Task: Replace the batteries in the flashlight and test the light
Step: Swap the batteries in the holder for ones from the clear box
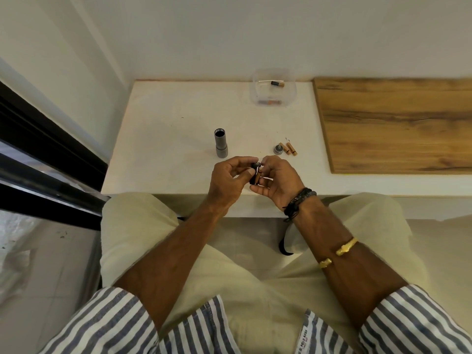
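A grey flashlight body [220, 144] stands upright on the white table [166, 129], its open end up. The flashlight's round grey end cap [278, 149] lies to the right, with two copper-coloured batteries [288, 148] beside it. Over the table's front edge, my left hand [226, 181] and my right hand [277, 181] meet around a black battery holder [256, 172] that has a copper battery in it. Both hands pinch the holder with their fingertips.
A clear plastic box [274, 88] with batteries in it stands at the back of the table. A wooden board [396, 123] covers the table's right part. A black window frame [51, 154] runs along the left. My knees sit under the front edge.
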### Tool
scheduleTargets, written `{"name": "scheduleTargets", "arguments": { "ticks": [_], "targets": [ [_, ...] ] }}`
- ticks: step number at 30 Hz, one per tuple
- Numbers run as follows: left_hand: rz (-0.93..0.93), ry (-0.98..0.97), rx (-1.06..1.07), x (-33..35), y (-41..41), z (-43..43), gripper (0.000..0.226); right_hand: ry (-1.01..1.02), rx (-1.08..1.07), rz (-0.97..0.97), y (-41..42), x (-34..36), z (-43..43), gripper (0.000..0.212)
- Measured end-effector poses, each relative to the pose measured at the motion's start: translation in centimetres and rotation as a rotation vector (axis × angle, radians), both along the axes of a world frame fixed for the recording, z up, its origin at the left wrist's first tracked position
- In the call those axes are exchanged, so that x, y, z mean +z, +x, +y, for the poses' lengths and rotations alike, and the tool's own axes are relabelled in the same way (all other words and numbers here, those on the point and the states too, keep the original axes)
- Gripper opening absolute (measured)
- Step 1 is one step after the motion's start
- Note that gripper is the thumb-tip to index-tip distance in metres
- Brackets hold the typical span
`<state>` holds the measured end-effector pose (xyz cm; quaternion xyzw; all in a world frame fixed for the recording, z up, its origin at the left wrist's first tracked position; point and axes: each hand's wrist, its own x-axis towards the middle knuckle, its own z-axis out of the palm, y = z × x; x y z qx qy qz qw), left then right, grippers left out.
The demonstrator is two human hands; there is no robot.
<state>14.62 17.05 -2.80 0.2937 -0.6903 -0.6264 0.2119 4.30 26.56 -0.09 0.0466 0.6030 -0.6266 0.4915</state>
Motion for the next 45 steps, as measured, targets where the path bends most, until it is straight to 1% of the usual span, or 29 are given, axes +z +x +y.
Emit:
{"name": "scheduleTargets", "arguments": {
  "ticks": [4,7,9,13,17,20,22,26,30,35,40,45],
  "targets": [
    [0.004,0.093,0.041,-0.2,0.1,-0.3,0.026,0.004,0.045,0.172,-0.1,-0.3,0.0,0.005],
    [0.014,0.16,0.068,-0.3,0.1,-0.5,0.026,0.028,0.045,0.336,0.1,-0.8,0.0,0.01],
    [0.018,0.204,0.089,-0.4,0.2,-0.6,0.026,0.022,0.037,0.431,0.2,-0.9,0.0,0.007],
    [0.064,0.381,0.132,-0.6,0.1,-0.7,0.024,0.011,-0.001,0.558,0.0,-1.1,-0.1,0.007],
    [0.108,0.531,0.172,-0.8,0.0,-1.1,0.023,-0.04,-0.089,0.557,-1.0,-1.2,0.1,0.008],
    [0.124,0.632,0.17,-1.1,-0.1,-1.4,0.024,-0.096,-0.173,0.484,-2.2,-1.3,0.6,0.014],
    [0.135,0.694,0.16,-1.3,-0.1,-1.6,0.023,-0.117,-0.24,0.428,-3.3,-1.5,1.0,0.014],
    [0.152,0.76,0.152,-1.6,-0.2,-1.7,0.022,-0.101,-0.392,0.351,-5.6,-2.1,1.8,0.013],
    [0.148,0.779,0.149,-1.8,-0.4,-1.7,0.021,-0.017,-0.518,0.357,-7.5,-3.1,2.3,0.015],
    [0.152,0.784,0.135,-2.0,-0.4,-1.7,0.021,0.123,-0.547,0.425,-8.7,-4.5,2.3,0.012],
    [0.148,0.783,0.134,-2.1,-0.5,-1.8,0.022,0.357,-0.489,0.606,-9.3,-5.6,2.1,0.011],
    [0.152,0.797,0.137,-2.2,-0.7,-2.1,0.024,0.47,-0.376,0.729,-9.2,-5.9,1.8,0.008]
  ]
}}
